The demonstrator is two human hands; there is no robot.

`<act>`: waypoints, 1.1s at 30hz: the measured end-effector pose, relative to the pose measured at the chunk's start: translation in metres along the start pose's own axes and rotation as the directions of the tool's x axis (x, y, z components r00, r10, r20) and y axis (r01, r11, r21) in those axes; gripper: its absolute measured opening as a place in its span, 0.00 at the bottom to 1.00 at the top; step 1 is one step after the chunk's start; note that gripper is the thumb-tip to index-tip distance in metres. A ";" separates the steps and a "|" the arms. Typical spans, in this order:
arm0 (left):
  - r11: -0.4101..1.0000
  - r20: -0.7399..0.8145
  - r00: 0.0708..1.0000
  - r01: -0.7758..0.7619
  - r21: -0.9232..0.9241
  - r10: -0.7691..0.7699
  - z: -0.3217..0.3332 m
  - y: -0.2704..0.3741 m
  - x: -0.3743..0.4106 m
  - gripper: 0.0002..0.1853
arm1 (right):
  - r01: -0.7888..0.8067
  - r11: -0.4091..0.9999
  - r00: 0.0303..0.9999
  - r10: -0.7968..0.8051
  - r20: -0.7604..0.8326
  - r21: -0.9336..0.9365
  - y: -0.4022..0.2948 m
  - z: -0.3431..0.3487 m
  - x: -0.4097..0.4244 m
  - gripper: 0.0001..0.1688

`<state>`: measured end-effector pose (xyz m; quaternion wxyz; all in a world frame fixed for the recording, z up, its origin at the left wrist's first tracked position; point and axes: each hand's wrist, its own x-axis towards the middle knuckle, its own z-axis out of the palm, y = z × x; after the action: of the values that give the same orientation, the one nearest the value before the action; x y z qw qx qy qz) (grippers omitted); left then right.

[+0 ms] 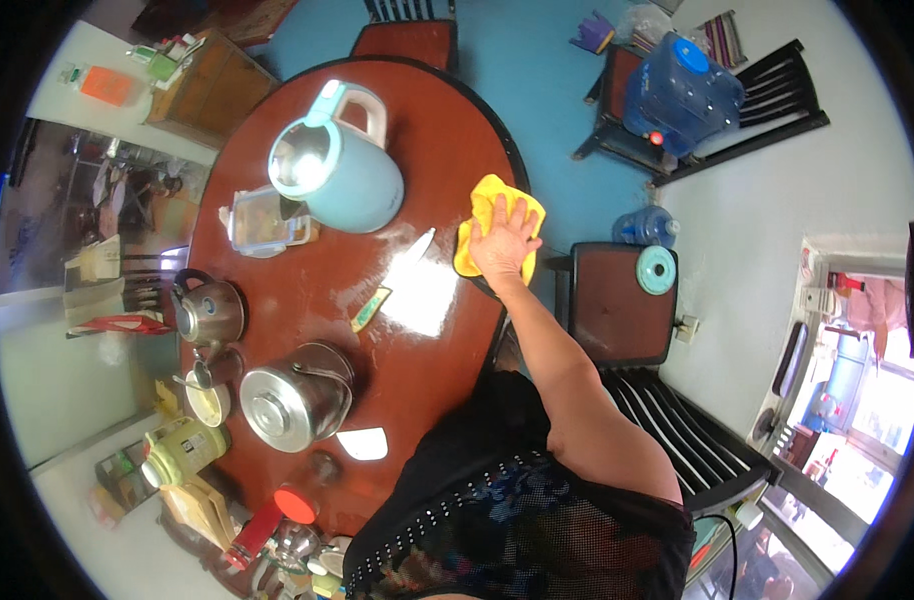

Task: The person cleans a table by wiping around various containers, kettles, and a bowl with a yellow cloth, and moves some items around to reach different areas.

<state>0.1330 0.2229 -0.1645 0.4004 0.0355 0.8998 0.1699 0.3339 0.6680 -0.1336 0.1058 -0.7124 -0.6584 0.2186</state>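
My right hand (500, 244) lies palm down with fingers spread on a yellow cloth (494, 187), holding it against the rim of the round reddish-brown table (427, 367). Part of the cloth is hidden under the hand. My left hand is out of view. To the left of the cloth, a slim white object (419, 247) and a small green-and-cream strip (370, 309) lie on the glossy tabletop. Farther left stands a light-blue kettle (359, 180) with a pale handle. Beside it is a clear lidded food box (265, 221).
A lidded metal pot (299, 397), a steel kettle (210, 311), a bowl (207, 405) and a yellow-green jug (190, 450) stand on the left. A red-lidded jar (307, 491) is nearer. Chairs flank the table; one seat (614, 322) bears a turquoise ring-shaped object (656, 281).
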 end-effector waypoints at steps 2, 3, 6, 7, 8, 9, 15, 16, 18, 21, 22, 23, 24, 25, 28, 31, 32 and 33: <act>1.000 0.014 1.000 -0.012 -0.007 0.012 0.002 0.010 0.002 0.24 | 0.001 0.999 1.000 -0.002 -0.030 -0.041 -0.002 0.002 0.010 0.42; 1.000 0.015 1.000 -0.018 -0.014 0.018 0.002 0.012 0.002 0.24 | 0.013 0.999 0.999 -0.016 -0.050 -0.053 -0.002 0.004 0.014 0.42; 0.998 0.021 0.999 -0.035 -0.045 0.036 0.010 0.016 0.009 0.23 | 0.048 0.995 0.989 -0.060 -0.133 -0.088 -0.005 0.004 0.030 0.41; 0.997 0.018 0.999 -0.038 -0.067 0.039 0.012 0.017 0.013 0.23 | 0.038 0.990 0.992 -0.054 -0.113 -0.139 -0.007 0.004 0.041 0.41; 0.997 0.011 0.999 -0.030 -0.073 0.031 0.007 0.012 0.013 0.23 | 0.017 0.990 0.995 -0.030 -0.093 -0.138 -0.008 0.007 0.038 0.41; 0.995 0.009 1.000 -0.018 -0.094 0.019 0.010 0.008 0.016 0.23 | 0.014 0.989 0.996 -0.027 -0.084 -0.150 -0.010 0.004 0.043 0.42; 0.979 -0.044 0.994 0.089 -0.186 -0.099 0.017 -0.014 0.006 0.22 | 0.036 0.980 0.998 -0.046 -0.044 -0.197 -0.019 0.005 0.082 0.43; 0.973 -0.051 0.990 0.117 -0.200 -0.129 0.021 -0.019 0.000 0.21 | 0.052 0.976 0.998 -0.059 -0.028 -0.212 -0.026 0.003 0.089 0.43; 0.957 -0.061 0.980 0.172 -0.235 -0.192 0.029 -0.023 -0.010 0.21 | 0.095 0.967 0.995 -0.102 -0.019 -0.235 -0.036 0.005 0.109 0.43; 0.914 -0.065 0.944 0.294 -0.280 -0.324 0.051 -0.032 -0.036 0.20 | 0.189 0.938 0.981 -0.194 0.013 -0.290 -0.054 0.012 0.140 0.42; 0.896 -0.062 0.929 0.332 -0.297 -0.364 0.060 -0.033 -0.045 0.20 | 0.224 0.927 0.970 -0.242 -0.021 -0.302 -0.056 0.020 0.154 0.41; 0.875 -0.056 0.912 0.370 -0.312 -0.406 0.070 -0.034 -0.055 0.20 | 0.264 0.914 0.959 -0.283 -0.016 -0.308 -0.060 0.025 0.172 0.41; 0.849 -0.051 0.890 0.413 -0.329 -0.453 0.083 -0.034 -0.069 0.20 | 0.311 0.897 0.945 -0.326 0.005 -0.314 -0.068 0.027 0.183 0.41; 0.824 -0.043 0.869 0.451 -0.342 -0.494 0.094 -0.034 -0.085 0.20 | 0.355 0.880 0.931 -0.364 0.031 -0.316 -0.075 0.029 0.192 0.41; 0.757 -0.019 0.811 0.537 -0.372 -0.585 0.135 -0.022 -0.130 0.19 | 0.461 0.807 0.878 -0.476 0.054 -0.369 -0.094 0.041 0.227 0.40; 0.743 0.002 0.794 0.570 -0.351 -0.608 0.170 -0.009 -0.168 0.19 | 0.530 0.761 0.838 -0.538 0.092 -0.375 -0.112 0.047 0.251 0.41; 0.776 -0.002 0.814 0.553 -0.304 -0.581 0.180 -0.005 -0.176 0.18 | 0.554 0.750 0.826 -0.548 0.128 -0.362 -0.120 0.049 0.256 0.42; 0.810 -0.011 0.836 0.529 -0.256 -0.549 0.187 0.000 -0.182 0.18 | 0.571 0.743 0.814 -0.569 0.121 -0.350 -0.124 0.052 0.264 0.42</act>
<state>0.3932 0.2386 -0.1515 0.3949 -0.2773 0.8613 0.1591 0.2100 0.9343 -0.1707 0.0292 -0.4832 -0.8736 0.0500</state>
